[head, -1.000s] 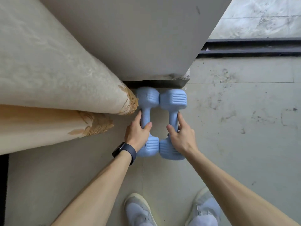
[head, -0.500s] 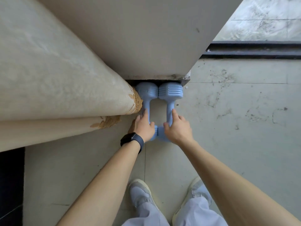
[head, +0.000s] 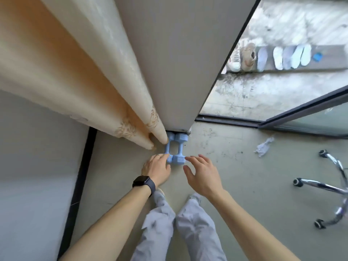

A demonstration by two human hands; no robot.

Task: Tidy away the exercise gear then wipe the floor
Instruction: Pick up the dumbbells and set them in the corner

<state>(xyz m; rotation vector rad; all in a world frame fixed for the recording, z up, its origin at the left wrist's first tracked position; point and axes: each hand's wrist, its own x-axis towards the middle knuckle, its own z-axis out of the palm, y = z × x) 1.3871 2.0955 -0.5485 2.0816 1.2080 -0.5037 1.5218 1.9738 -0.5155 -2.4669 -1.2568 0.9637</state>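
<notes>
Two light blue dumbbells lie side by side on the floor against the base of the wall, the left dumbbell (head: 168, 147) beside the curtain hem and the right dumbbell (head: 180, 149) touching it. My left hand (head: 156, 168), with a black watch on the wrist, hovers over the near end of the left dumbbell with fingers loose, holding nothing. My right hand (head: 201, 174) is lifted clear just right of the right dumbbell, fingers spread.
A cream curtain (head: 79, 76) hangs at the left of the grey wall (head: 175, 63). A crumpled cloth (head: 263, 146) lies on the dirty floor to the right. A chrome chair base (head: 327, 187) stands further right. Shoes (head: 263, 57) line the balcony beyond the sliding door track (head: 226, 119).
Both hands have let go of the dumbbell handles and drawn back. The view has risen, so the dumbbells look smaller and more of the room shows.
</notes>
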